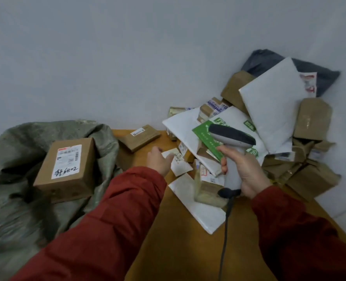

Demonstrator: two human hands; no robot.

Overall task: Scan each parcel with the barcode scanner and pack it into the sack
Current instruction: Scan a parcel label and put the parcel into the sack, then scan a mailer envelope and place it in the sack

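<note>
- Right hand [247, 171] is being clamped round the barcode scanner [232, 137].
- Left hand [160, 161], relaxed, is being reached towards a white parcel [183, 167]; label best turned upward.

A bare strip of worktop [176, 252] is left open between the sack [12, 151] on the left and the heap of parcels [273, 118] on the right. Its far end is narrowed by a flat brown parcel [139, 137], its right edge by a white mailer [200, 211].
</note>
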